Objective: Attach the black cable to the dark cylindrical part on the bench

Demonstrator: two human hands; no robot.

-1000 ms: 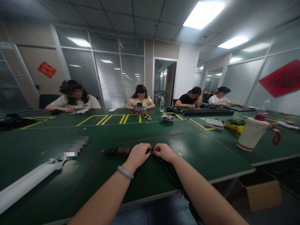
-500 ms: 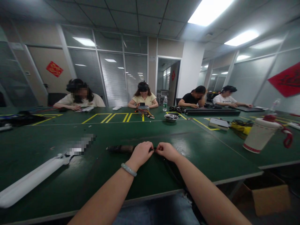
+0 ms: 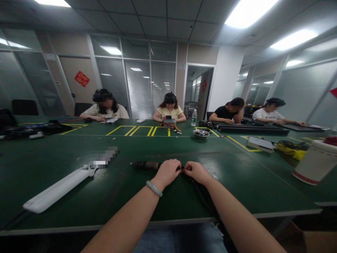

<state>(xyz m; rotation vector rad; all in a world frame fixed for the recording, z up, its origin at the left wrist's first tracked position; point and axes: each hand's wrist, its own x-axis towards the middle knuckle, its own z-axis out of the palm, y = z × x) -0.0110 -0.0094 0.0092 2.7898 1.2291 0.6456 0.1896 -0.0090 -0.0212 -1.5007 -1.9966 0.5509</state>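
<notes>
tool (image 3: 147,165) dark, cylindrical, brownish midsection, narrow left tip; hands (image 3: 169,171) (image 3: 197,173) close together, pinching its right end

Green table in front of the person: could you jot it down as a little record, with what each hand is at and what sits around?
Surface: green table
Left hand: over the right end of a dark rod-shaped thing
Right hand: beside the left, fingertips close to its fingertips
Between fingertips: too small to make out
Near right forearm: dark cable
To the left: white long-handled device, far end pixelated
Farther back: metal bowl, bottle
To the right: pale cup
</notes>
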